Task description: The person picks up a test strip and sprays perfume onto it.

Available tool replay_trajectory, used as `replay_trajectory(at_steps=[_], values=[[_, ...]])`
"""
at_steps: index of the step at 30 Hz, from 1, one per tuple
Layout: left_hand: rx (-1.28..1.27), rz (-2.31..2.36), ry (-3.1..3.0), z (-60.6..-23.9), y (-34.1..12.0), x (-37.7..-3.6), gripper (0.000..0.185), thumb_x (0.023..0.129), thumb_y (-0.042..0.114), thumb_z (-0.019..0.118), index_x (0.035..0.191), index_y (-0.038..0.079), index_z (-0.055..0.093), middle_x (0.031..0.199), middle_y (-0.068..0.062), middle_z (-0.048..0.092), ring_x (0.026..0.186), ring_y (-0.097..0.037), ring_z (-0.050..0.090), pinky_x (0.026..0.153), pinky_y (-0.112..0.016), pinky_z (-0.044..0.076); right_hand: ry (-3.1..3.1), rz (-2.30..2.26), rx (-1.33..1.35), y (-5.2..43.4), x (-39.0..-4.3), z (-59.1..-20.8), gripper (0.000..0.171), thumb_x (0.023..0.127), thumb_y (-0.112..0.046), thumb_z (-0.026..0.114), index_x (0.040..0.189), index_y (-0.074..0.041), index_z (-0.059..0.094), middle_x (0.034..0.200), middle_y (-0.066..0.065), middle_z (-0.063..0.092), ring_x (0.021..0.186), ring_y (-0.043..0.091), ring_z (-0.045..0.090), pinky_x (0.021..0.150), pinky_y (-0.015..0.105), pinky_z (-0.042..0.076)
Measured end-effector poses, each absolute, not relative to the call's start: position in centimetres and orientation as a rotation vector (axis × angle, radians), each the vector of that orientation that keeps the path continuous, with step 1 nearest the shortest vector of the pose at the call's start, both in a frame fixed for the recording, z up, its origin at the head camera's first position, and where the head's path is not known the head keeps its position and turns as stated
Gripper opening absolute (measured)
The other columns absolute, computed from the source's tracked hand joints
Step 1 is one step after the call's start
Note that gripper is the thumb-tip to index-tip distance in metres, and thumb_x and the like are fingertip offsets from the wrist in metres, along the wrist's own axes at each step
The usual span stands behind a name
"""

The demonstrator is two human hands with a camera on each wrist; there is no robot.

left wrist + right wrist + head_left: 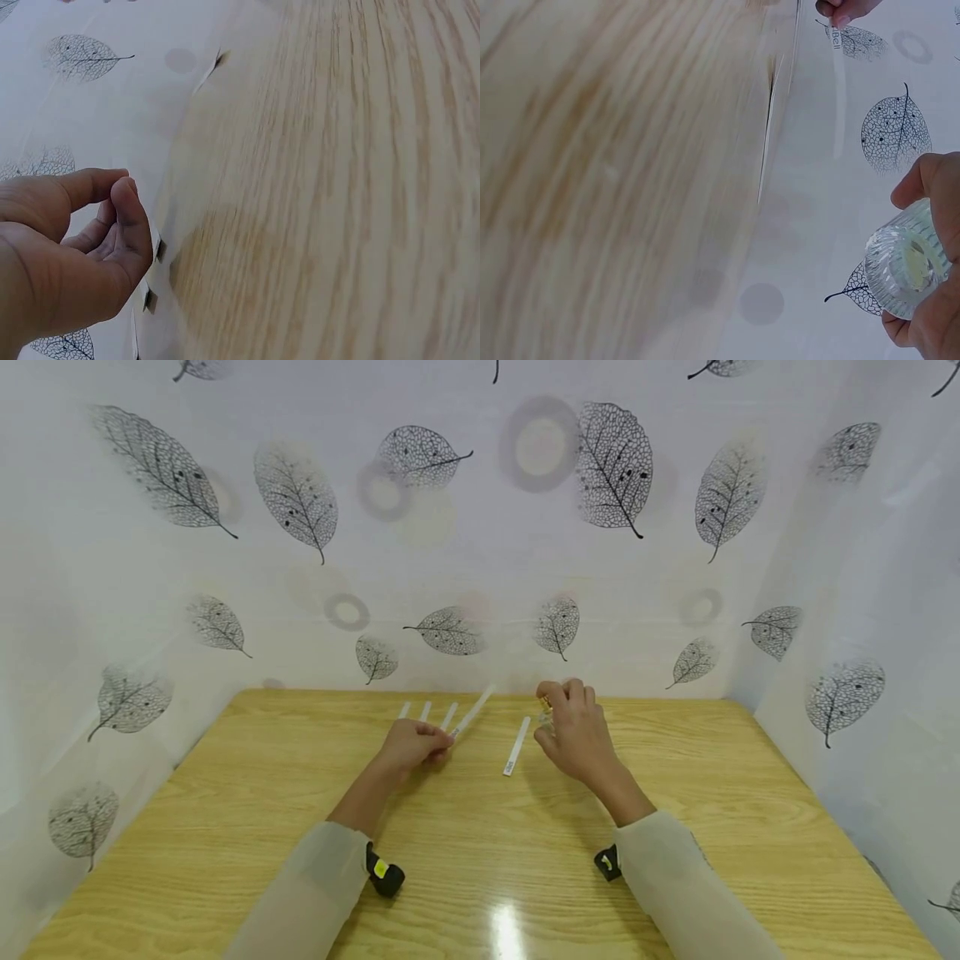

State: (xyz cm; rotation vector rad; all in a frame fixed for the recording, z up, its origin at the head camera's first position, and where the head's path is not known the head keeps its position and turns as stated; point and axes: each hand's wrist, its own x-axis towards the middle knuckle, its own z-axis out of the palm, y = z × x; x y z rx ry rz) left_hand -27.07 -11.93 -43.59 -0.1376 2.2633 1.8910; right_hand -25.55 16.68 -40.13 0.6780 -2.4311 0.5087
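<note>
Between thumb and fingers, my left hand [411, 747] pinches the lower end of a white paper test strip [472, 712], which slants up to the right. In the right wrist view this strip [838, 97] carries printed letters near the pinched end. My right hand [583, 739] grips a small clear glass spray bottle [907, 259] with a ribbed wall, held above the table. A gold part shows at the bottle's top, under the index finger in the head view. The bottle is mostly hidden there. Left wrist view: the left hand [90, 247] hides most of its strip.
One loose white strip [517, 747] with a printed end lies on the wooden table [465, 852] between the hands. Several more strips [425, 711] lie side by side behind the left hand. A leaf-patterned curtain [480, 543] stands along the table's back edge and sides.
</note>
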Motion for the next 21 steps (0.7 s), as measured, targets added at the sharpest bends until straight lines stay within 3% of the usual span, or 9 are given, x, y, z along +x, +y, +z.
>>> replay_trajectory(at_steps=[21], values=[[-0.373,1.879,2.259,-43.0,-10.5,-26.6,0.011,0.086,-0.006,0.074,0.096,-0.01,0.074,0.082,-0.017,0.073,0.061,-0.014,0.07,0.06,-0.024,0.06,-2.401,0.534,0.69,16.7,-25.5,-40.4,0.047,0.083,-0.003,0.068,0.123,-0.013,0.046,0.106,0.016,0.047,0.082,0.031,0.039,0.063,0.039,0.031]])
